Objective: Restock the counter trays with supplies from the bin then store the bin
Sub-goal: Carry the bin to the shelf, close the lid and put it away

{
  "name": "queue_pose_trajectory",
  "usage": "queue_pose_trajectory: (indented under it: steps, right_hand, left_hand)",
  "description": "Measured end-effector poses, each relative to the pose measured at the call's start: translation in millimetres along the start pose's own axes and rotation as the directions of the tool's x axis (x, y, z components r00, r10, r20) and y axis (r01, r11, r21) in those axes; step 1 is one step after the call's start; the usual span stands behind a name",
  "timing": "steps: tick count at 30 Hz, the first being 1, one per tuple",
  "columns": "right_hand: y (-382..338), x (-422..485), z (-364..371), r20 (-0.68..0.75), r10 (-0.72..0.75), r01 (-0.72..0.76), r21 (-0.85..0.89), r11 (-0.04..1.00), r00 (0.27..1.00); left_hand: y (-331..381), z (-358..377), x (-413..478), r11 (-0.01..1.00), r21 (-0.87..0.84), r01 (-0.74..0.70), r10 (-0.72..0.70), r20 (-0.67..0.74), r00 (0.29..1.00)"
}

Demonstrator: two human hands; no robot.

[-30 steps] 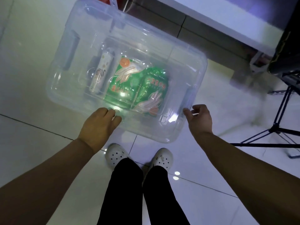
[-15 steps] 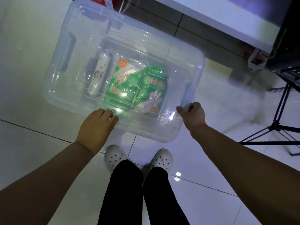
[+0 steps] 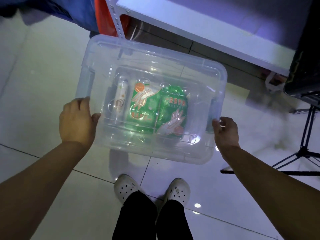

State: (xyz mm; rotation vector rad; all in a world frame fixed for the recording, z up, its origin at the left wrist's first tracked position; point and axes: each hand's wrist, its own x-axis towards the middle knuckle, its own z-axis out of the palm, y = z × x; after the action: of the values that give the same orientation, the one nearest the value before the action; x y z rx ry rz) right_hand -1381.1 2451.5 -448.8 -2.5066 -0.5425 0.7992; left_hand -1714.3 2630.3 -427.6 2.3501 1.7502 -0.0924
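A clear plastic bin point(image 3: 174, 66) with its lid on is held above the white tiled floor in front of me. Through the lid I see two green glove packets point(image 3: 155, 108) side by side and a white tube point(image 3: 121, 97) to their left. My left hand point(image 3: 78, 122) grips the bin's left short side, thumb on the lid edge. My right hand point(image 3: 225, 130) grips the right short side near the latch. The bin's long axis runs left to right between my hands.
A white shelf board point(image 3: 207, 28) on a perforated metal upright point(image 3: 116, 19) stands just beyond the bin. A black tripod point(image 3: 304, 148) stands at the right. Blue and orange items point(image 3: 90, 13) sit at the upper left. My white clogs point(image 3: 128, 187) are below.
The bin has turned and come closer to me. My left hand slid from the near long edge to the left end, and my right hand closed on the right end.
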Motion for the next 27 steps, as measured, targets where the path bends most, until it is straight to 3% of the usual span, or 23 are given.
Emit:
queue_pose_trajectory:
  steps: [4,8,11,13,14,17,22,25,27]
  right_hand:
    - [7.9,3.0,16.5,0.032,0.069,-0.071,0.069,0.995,0.997]
    - [7.7,1.5,28.1,0.005,0.105,-0.104,0.194,0.975,0.994]
    - [9.4,3.7,27.9,-0.128,0.06,-0.05,0.075,0.996,0.99]
    - [6.2,4.3,23.6,-0.155,-0.025,0.02,-0.034,0.999,0.988]
    - [3.3,3.6,21.5,-0.146,-0.06,0.051,-0.067,0.996,0.987]
    - [-4.1,0.1,16.9,-0.134,-0.045,0.034,-0.082,0.996,0.99]
    - [-8.2,-6.8,17.2,-0.079,0.066,-0.063,0.034,0.997,0.995]
    - [-11.4,-6.6,18.6,-0.13,0.044,-0.047,-0.017,0.999,0.991]
    - [-13.9,-6.9,21.1,-0.166,0.01,-0.023,-0.078,0.997,0.986]
  left_hand:
    - [-19.9,-1.6,37.5,0.97,-0.087,0.225,-0.225,0.004,0.974]
    - [-43.7,4.5,64.3,0.886,-0.288,0.362,-0.276,0.298,0.914]
    - [-50.8,4.4,70.5,0.667,-0.489,0.562,-0.28,0.535,0.797]
    - [-52.3,3.9,73.0,0.517,-0.561,0.646,-0.291,0.595,0.749]
    - [-53.5,3.6,74.2,0.491,-0.577,0.653,-0.297,0.594,0.748]
    - [-56.2,4.7,77.1,0.543,-0.611,0.576,-0.272,0.521,0.809]
    - [-50.6,5.4,75.7,0.674,-0.582,0.455,-0.288,0.36,0.887]
    - [-45.9,4.7,70.9,0.715,-0.595,0.368,-0.223,0.305,0.926]
    - [-42.3,6.0,67.9,0.754,-0.552,0.357,-0.252,0.26,0.932]
